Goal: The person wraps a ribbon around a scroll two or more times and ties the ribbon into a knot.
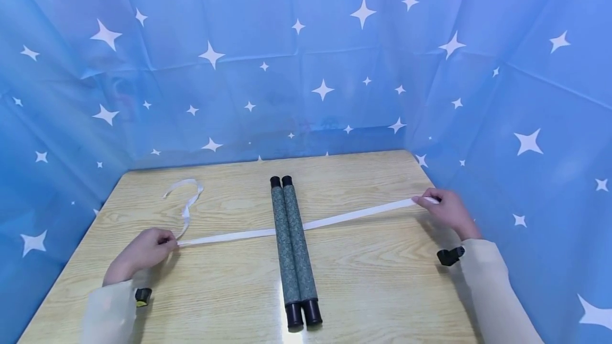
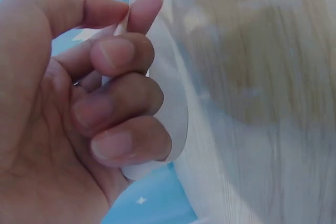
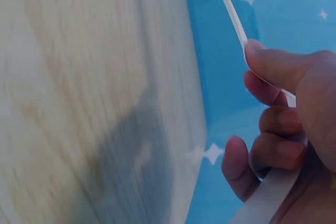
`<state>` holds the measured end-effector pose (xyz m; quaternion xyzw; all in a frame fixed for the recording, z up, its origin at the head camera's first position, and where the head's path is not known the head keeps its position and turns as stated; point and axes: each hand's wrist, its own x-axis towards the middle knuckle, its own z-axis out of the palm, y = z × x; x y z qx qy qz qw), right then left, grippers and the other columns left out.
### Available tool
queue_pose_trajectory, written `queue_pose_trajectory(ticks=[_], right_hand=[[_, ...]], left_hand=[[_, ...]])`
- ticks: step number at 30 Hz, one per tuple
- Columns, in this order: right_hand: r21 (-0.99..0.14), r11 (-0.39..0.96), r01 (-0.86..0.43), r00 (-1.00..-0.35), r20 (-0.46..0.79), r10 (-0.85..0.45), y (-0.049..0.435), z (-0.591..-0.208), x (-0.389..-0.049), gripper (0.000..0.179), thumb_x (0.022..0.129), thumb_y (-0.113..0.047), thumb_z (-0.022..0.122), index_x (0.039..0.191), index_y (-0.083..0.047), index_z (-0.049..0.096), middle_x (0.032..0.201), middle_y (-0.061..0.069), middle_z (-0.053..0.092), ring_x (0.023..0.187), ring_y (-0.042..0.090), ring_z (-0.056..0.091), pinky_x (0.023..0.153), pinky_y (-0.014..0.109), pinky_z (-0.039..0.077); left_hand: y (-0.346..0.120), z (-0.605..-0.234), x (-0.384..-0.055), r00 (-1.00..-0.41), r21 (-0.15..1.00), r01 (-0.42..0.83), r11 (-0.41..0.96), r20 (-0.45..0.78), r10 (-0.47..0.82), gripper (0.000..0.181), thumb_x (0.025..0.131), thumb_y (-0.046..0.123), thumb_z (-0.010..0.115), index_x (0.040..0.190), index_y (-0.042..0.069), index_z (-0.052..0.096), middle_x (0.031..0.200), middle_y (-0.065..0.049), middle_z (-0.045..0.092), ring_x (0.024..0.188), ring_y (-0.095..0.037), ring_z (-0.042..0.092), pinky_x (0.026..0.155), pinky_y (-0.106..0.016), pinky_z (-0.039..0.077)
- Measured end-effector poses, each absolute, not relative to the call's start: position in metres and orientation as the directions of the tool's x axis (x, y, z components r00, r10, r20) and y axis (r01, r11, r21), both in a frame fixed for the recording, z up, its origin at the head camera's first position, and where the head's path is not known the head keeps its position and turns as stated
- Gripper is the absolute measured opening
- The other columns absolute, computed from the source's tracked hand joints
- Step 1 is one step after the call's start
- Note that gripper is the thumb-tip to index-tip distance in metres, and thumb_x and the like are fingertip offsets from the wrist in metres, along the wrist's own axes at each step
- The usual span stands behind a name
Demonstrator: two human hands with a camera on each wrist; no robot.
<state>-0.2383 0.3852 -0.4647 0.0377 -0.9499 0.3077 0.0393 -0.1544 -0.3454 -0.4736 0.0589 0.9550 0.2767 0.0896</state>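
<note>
A scroll (image 1: 285,243) rolled up from both sides lies lengthwise on the table, its two rolls covered in green patterned cloth with black end knobs. A white ribbon (image 1: 358,214) runs crosswise and disappears beneath the scroll. On the left side, my left hand (image 1: 145,251) pinches the ribbon between thumb and index finger, the other fingers curled. Beyond that hand, the ribbon's loose tail (image 1: 186,208) curves across the table. Over the right edge, my right hand (image 1: 444,208) pinches the other end, and the ribbon (image 3: 231,9) bends over its index finger in the right wrist view.
The wooden table (image 1: 382,280) is bordered at the back and sides by a blue curtain (image 1: 268,84) with white stars. Each wrist wears a small black camera (image 1: 450,256) at the sleeve's cuff.
</note>
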Motion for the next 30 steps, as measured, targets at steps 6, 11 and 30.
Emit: queue_pose_trajectory(ticks=[6, 11, 30], right_hand=[[-0.545, 0.837, -0.051, -0.989, 0.147, 0.035, 0.405, -0.467, -0.238, 0.045, 0.102, -0.049, 0.06, 0.095, -0.005, 0.068, 0.073, 0.005, 0.057, 0.06, 0.017, 0.045, 0.054, 0.031, 0.037], [-0.49, 0.872, -0.007, -0.981, 0.172, 0.088, 0.415, -0.469, -0.238, 0.042, 0.102, -0.048, 0.06, 0.096, -0.008, 0.07, 0.079, 0.01, 0.063, 0.065, 0.02, 0.048, 0.057, 0.031, 0.038], [-0.418, 0.903, 0.097, -0.981, 0.115, 0.158, 0.424, -0.481, -0.233, 0.038, 0.101, -0.039, 0.061, 0.091, -0.004, 0.07, 0.065, 0.005, 0.059, 0.059, 0.021, 0.049, 0.052, 0.031, 0.036]], left_hand=[[-0.368, -0.468, -0.144, -0.973, 0.545, 0.034, 0.838, -0.174, 0.153, 0.02, 0.102, 0.015, 0.056, 0.09, 0.01, 0.071, 0.069, 0.001, 0.05, 0.06, -0.011, 0.042, 0.058, -0.026, 0.034], [-0.389, -0.468, -0.136, -0.974, 0.53, -0.002, 0.848, -0.193, 0.118, 0.035, 0.106, 0.033, 0.058, 0.081, 0.009, 0.065, 0.063, 0.004, 0.044, 0.055, -0.01, 0.038, 0.055, -0.026, 0.033], [-0.426, -0.47, -0.133, -0.971, 0.601, -0.149, 0.786, -0.24, -0.001, 0.042, 0.103, 0.046, 0.059, 0.1, 0.006, 0.07, 0.071, 0.003, 0.043, 0.062, -0.014, 0.039, 0.056, -0.029, 0.032]])
